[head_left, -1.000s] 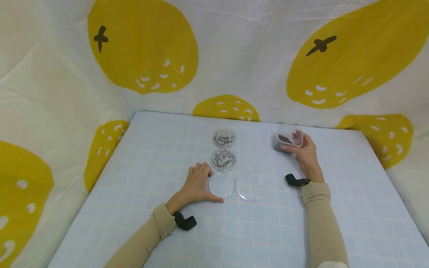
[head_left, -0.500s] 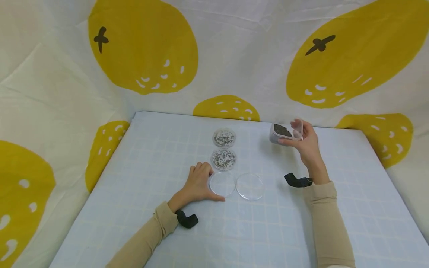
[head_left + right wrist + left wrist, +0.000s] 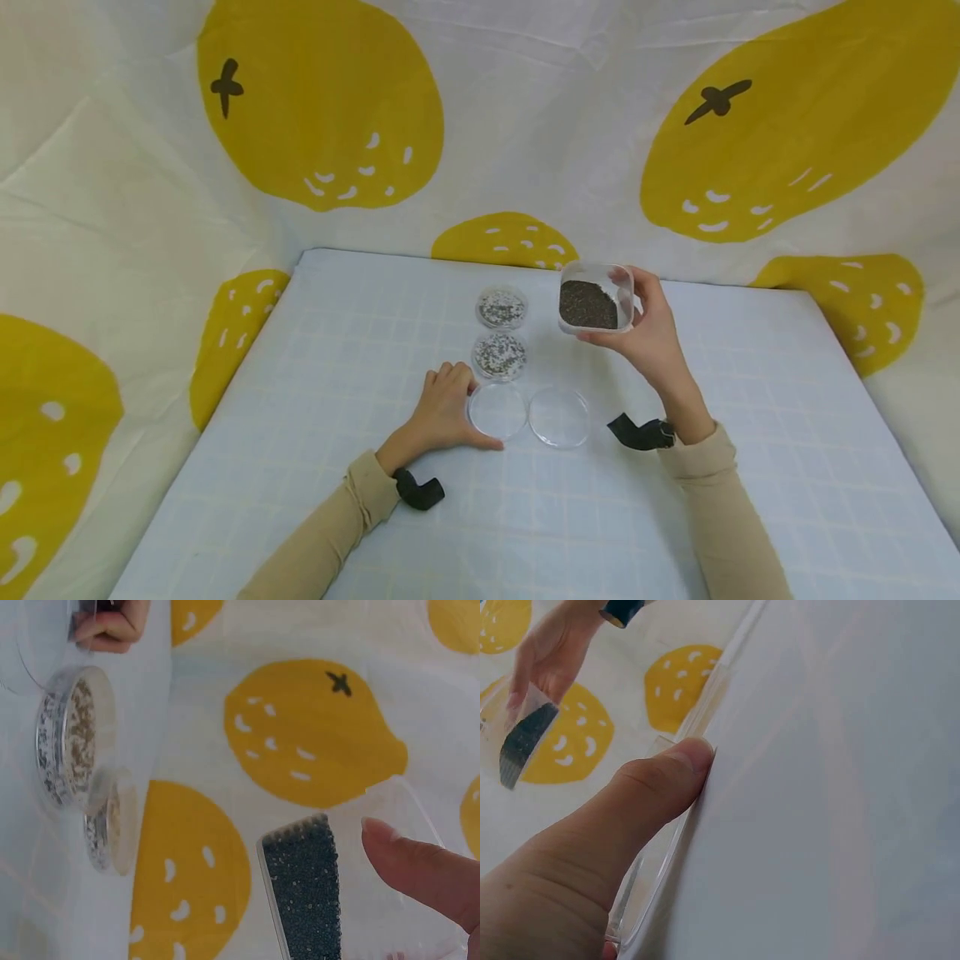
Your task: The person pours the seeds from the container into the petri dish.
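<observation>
My left hand [image 3: 442, 412] grips an empty clear petri dish [image 3: 498, 412] on the table, thumb at its near side and fingers at its far side. In the left wrist view the thumb [image 3: 664, 780] presses along the dish's rim. Raised over the table, my right hand [image 3: 652, 333] holds a clear plastic tub [image 3: 600, 273] tilted to the left. Dark fine granules [image 3: 587, 305] lie heaped toward the tub's left side. In the right wrist view the thumb [image 3: 420, 874] lies along the tub, and the granules [image 3: 304, 892] slope inside it.
Right of the held dish is another empty clear dish [image 3: 558, 418]. Behind stand two dishes with white and dark speckled contents, a nearer dish [image 3: 500, 378] and a farther dish [image 3: 502, 288]. A fruit-patterned cloth [image 3: 525, 150] hangs behind the table.
My right hand has lifted the tub off the table and carried it left, tilting it so the granules show more. The left hand and its dish have stayed almost still.
</observation>
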### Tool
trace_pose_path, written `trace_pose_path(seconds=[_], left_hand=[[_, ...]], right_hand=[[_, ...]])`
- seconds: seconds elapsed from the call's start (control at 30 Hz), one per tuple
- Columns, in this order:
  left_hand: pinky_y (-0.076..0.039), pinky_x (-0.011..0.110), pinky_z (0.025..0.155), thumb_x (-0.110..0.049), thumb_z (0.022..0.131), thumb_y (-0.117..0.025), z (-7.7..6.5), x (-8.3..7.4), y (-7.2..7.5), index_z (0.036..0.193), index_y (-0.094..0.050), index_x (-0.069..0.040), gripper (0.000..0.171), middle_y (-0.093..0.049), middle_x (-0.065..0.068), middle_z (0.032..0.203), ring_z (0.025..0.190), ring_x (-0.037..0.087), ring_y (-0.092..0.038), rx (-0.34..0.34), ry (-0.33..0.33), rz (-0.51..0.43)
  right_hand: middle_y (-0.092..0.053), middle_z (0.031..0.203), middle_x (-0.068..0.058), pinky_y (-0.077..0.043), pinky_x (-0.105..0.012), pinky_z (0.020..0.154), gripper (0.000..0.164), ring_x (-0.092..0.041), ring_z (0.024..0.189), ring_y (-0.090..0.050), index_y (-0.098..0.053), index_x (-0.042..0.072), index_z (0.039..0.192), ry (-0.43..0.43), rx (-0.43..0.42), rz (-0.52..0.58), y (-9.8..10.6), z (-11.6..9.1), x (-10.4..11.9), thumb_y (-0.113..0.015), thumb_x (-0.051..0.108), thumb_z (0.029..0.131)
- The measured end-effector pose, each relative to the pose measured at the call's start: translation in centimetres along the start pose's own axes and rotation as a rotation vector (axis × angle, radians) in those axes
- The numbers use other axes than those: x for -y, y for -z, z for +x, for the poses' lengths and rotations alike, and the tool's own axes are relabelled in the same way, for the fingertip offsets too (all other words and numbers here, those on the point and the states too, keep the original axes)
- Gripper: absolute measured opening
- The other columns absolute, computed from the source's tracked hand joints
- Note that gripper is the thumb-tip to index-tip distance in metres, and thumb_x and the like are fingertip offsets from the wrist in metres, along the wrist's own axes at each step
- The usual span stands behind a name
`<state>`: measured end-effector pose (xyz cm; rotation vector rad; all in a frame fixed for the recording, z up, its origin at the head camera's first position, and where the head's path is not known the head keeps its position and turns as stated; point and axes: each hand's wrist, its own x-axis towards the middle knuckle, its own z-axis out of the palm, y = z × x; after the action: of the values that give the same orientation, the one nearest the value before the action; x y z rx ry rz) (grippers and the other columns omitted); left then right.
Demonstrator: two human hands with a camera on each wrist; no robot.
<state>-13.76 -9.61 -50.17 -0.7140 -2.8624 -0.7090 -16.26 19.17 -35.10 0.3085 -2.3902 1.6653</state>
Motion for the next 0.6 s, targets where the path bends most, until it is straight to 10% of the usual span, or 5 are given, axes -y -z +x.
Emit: trace_pose_path(seconds=[0.37,0.6], left_hand=[[-0.021,0.030,0.066,-0.093,0.039,-0.057,-0.1,0.0,-0.1,0.085,-0.037,-0.019,0.088,-0.033,-0.008,0.079,0.073,0.012,-0.028,-0.034,-0.028,0.009],[-0.020,0.030,0.066,-0.092,0.041,-0.057,0.0,0.2,-0.1,0.086,-0.037,-0.019,0.089,-0.033,-0.007,0.080,0.074,0.013,-0.027,-0.024,-0.030,0.016]], right_hand=[[-0.039,0.126,-0.030,-0.032,-0.057,0.104,0.087,-0.043,0.117,-0.037,-0.038,-0.015,0.126,0.410,0.046,-0.102,-3.5,-2.3,0.3,-0.085,-0.012,0.053],[-0.041,0.133,-0.015,-0.036,-0.042,0.102,0.092,-0.029,0.121,-0.037,-0.040,0.000,0.133,0.459,0.024,-0.229,-4.9,-2.9,-3.9,-0.089,0.005,0.055]])
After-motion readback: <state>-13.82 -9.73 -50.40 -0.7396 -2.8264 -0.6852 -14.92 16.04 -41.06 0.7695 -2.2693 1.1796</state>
